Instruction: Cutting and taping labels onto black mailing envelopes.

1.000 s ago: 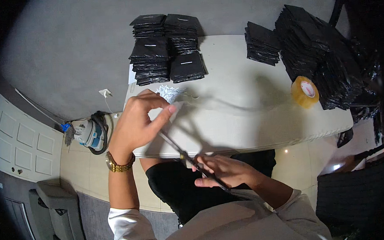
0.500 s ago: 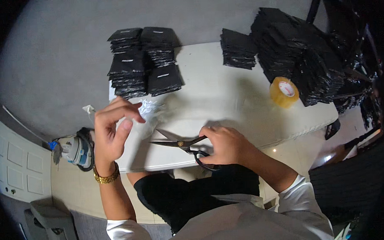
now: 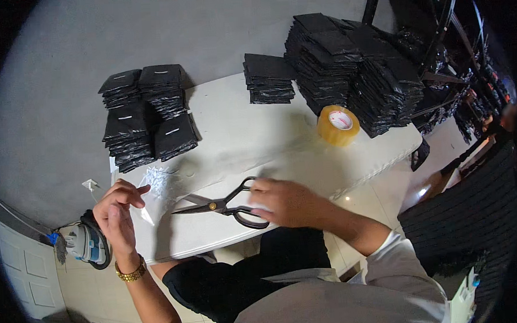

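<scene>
Black-handled scissors [image 3: 213, 206] are at the table's near edge, their blades pointing left. My right hand [image 3: 292, 201] is at their handles with its fingers curled; blur hides whether it grips them. Raised over the near left corner, my left hand [image 3: 118, 214] has its fingers bent in toward the thumb, and a gold watch circles its wrist. A small white strip [image 3: 147, 216] shows just beside these fingers; whether they hold it is unclear. Beyond that hand lies a heap of small white scraps [image 3: 160, 180].
Stacks of flat black plastic packets [image 3: 127, 118] stand at the table's left. More black packet stacks [image 3: 328, 49] rise at the right, with a roll of clear yellowish tape [image 3: 329, 136] before them. The white table [image 3: 228, 128] meets a grey wall. A vacuum cleaner [image 3: 83, 244] is on the floor.
The view has shifted right, so the table's things appear farther left. My right hand has slid back along the scissors' handles, baring both loops. A white strip now shows by my left hand.
</scene>
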{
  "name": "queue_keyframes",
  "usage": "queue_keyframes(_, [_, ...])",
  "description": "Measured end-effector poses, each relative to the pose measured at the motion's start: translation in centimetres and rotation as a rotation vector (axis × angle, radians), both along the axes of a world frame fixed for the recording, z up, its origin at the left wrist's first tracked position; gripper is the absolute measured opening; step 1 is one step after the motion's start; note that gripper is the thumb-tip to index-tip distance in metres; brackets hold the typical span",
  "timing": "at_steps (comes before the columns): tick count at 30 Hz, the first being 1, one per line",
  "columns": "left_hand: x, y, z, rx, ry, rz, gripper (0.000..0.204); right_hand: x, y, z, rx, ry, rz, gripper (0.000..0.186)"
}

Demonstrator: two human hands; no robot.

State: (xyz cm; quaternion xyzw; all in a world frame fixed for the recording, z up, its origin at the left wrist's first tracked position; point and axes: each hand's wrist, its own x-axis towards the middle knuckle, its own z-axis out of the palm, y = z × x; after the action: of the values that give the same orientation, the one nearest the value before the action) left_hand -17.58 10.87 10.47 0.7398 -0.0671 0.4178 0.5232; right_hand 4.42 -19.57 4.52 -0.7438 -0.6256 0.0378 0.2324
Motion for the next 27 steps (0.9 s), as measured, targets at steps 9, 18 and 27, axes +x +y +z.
queue_keyframes(9, [0.6, -0.1, 0.1, -0.092, -0.027, -0.027, 0.057, 16.9, -12.7, 2.1, 0.157, -0.255, -0.449, 0.056])
queue_keyframes(18, [0.6, 0.1, 0.2, -0.083, -0.045, 0.027, 0.054, 26.8, -6.7, 5.8, -0.28, -0.242, -0.108, 0.059])
queue_keyframes(27, [-0.3, 0.6, -0.9, -0.121, -0.061, 0.064, 0.057, 30.7, -4.6, 3.9, -0.628, -0.336, -0.038, 0.05])
